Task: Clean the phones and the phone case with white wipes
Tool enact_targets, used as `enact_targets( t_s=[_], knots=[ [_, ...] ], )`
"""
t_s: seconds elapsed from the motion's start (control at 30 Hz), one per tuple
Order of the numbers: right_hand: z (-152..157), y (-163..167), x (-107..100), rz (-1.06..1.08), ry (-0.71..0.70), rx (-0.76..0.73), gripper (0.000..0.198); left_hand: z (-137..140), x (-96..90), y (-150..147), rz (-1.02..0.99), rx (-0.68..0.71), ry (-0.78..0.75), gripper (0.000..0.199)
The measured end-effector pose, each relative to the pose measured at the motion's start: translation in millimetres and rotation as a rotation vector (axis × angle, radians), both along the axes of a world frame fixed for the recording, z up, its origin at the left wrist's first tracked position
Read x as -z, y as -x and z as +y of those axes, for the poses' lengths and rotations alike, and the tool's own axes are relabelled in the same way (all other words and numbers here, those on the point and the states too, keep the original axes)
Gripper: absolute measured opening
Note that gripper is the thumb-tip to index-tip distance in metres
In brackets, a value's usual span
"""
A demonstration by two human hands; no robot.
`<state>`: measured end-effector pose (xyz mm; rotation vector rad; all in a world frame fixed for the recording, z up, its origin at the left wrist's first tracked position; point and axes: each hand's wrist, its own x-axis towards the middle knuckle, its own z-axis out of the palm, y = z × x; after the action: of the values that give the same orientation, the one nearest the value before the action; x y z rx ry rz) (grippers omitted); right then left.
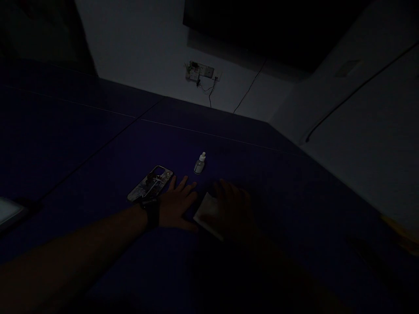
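The picture is very dark. My left hand [178, 204], with a dark band at the wrist, lies on the blue surface [131, 270] with its fingers spread and nothing in them. Right beside its wrist and fingertips is a patterned phone case [151, 183] with a camera cutout. A folded white cloth [208, 212], perhaps tissue, lies under my right hand [234, 209], whose thumb and fingers grip it against the surface. Just beyond both hands stands a small clear dropper bottle [199, 164] with a white top.
A pale lit object [11, 213] sits at the left edge. Sockets with plugs and cords [203, 72] are on the back wall, below a large dark screen [268, 30]. A black cable [356, 96] runs along the right wall. Something yellow [401, 233] shows at the right edge.
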<state>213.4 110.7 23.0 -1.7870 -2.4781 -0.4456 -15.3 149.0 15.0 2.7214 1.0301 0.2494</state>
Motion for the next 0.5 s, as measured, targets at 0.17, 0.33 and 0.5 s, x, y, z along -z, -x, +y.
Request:
enact_targets(
  t_s=[0.17, 0.33, 0.5],
  knots=[
    [7, -2, -2, 0.01, 0.006, 0.032, 0.098, 0, 1.0, 0, 0.006, -0.002, 0.006, 0.09],
    [31, -2, -8, 0.012, -0.021, 0.067, 0.093, 0, 1.4, 0, 0.013, 0.001, -0.013, 0.093],
    [12, -5, -6, 0.0, 0.004, 0.021, 0.092, -1, 0.0, 0, 0.011, -0.007, 0.004, 0.089]
  ],
)
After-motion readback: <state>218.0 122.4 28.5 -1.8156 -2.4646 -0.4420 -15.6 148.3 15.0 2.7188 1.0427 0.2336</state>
